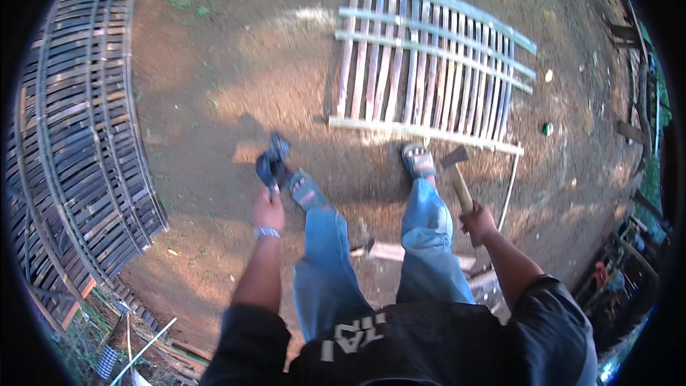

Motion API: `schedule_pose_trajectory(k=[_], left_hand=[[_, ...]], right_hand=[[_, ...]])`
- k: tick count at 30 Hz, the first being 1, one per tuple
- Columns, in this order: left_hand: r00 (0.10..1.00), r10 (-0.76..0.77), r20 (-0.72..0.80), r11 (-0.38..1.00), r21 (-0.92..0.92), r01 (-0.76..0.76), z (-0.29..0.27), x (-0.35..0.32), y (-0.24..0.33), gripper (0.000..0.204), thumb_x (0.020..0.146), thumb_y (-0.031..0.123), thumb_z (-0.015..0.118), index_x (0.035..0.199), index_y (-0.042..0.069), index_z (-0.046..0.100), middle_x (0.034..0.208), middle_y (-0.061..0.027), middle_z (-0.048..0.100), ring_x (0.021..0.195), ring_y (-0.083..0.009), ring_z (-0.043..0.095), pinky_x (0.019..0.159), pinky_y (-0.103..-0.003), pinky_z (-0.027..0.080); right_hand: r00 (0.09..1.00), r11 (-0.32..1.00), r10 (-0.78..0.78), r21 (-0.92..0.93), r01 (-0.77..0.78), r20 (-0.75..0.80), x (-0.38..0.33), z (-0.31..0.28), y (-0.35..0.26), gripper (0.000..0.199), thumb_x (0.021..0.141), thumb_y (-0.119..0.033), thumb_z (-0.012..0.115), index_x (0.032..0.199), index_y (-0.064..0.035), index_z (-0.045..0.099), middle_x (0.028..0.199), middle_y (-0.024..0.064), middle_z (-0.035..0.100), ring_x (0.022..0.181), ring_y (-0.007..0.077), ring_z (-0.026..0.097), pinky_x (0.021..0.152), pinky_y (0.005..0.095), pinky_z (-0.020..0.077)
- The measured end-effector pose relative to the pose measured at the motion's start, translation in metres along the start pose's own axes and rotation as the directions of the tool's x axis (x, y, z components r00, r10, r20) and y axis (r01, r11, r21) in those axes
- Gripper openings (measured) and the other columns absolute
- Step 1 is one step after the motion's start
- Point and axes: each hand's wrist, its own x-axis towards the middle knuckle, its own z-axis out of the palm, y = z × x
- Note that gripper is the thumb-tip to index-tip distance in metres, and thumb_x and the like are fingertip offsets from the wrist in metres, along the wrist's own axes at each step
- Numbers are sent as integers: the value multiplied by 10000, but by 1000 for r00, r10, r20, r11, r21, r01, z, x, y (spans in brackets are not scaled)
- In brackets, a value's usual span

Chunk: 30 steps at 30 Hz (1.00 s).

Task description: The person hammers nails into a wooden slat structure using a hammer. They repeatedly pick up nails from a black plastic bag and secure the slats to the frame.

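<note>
I stand on bare earth in blue jeans and sandals. My left hand is closed around a dark blue bundle of cloth that hangs out in front of my left foot. My right hand grips the wooden handle of a hatchet, its dark head pointing away from me beside my right foot. A pale bamboo slat panel lies flat on the ground just ahead of my feet.
A stack of dark slatted bamboo panels fills the left side. A thin pale stick lies right of the hatchet. Wood offcuts lie behind my legs. Tools and clutter sit at the lower right.
</note>
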Motion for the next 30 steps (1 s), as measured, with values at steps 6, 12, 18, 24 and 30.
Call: schedule_pose_trajectory(k=[6,12,18,24,30], left_hand=[[982,138,126,984,96,-151,-23,121,4,347,995,341,582,1004,15,700,934,-250,694,920,-447,663,807,-512,501],[976,170,133,970,155,-190,22,185,-10,376,985,362,581,975,7,705,1001,-256,700,956,-445,652,863,-516,503],[997,-43,64,998,46,40,77,186,-17,519,943,472,670,942,-46,707,954,-217,696,925,-368,665,918,-448,504],[846,530,52,842,-147,-519,102,167,-16,340,998,292,620,924,-27,711,1025,-168,708,973,-355,655,928,-417,498],[939,-30,342,595,-749,292,156,242,-28,297,1082,217,479,1293,31,574,1012,-156,706,662,-278,715,589,-371,590]], right_hand=[[978,926,172,358,-120,-116,-12,108,-5,272,893,-105,682,1116,-24,549,800,116,649,640,219,672,591,348,559],[990,713,143,694,-100,-4,-19,183,-18,219,928,-68,666,1046,-16,488,779,68,599,585,170,621,545,325,527],[979,854,186,479,-205,87,-19,217,35,254,907,-130,722,1033,-25,529,790,94,648,608,173,662,564,321,530],[953,845,285,442,-301,104,-26,234,90,266,893,-110,695,1086,0,549,800,108,661,618,192,704,563,322,579],[940,779,334,541,-317,71,1,253,125,230,881,-95,698,1019,0,541,790,106,650,572,183,680,530,323,568]])
